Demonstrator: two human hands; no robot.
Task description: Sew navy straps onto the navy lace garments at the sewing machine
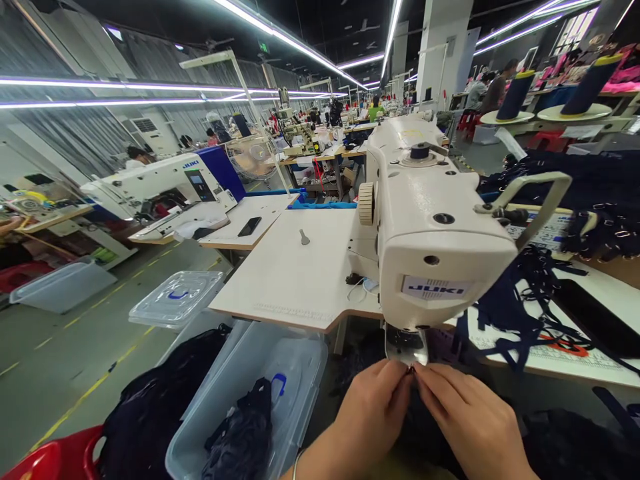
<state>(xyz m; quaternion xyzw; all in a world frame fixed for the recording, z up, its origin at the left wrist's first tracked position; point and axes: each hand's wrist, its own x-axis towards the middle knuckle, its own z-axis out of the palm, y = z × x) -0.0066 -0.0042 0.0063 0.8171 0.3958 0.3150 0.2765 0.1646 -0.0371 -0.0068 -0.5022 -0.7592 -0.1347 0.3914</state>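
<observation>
A white JUKI sewing machine (435, 233) stands in front of me, its clear guard (406, 343) under the head. Just below that guard, my left hand (370, 407) is closed, thumb and forefinger pinching a small dark piece (411, 371). My right hand (465, 413) pinches the same piece from the other side, and the fingertips of both hands nearly meet. Most of the piece is hidden by the fingers. Dark straps (525, 307) lie on the white tabletop to the right of the machine head.
A clear bin (305, 400) with dark fabric (245, 427) stands at lower left, beside a dark heap (160, 393). A metal piece (304, 237) lies on the white table (285, 273). Thread cones (517, 97) stand at right; a phone (249, 227) lies farther left.
</observation>
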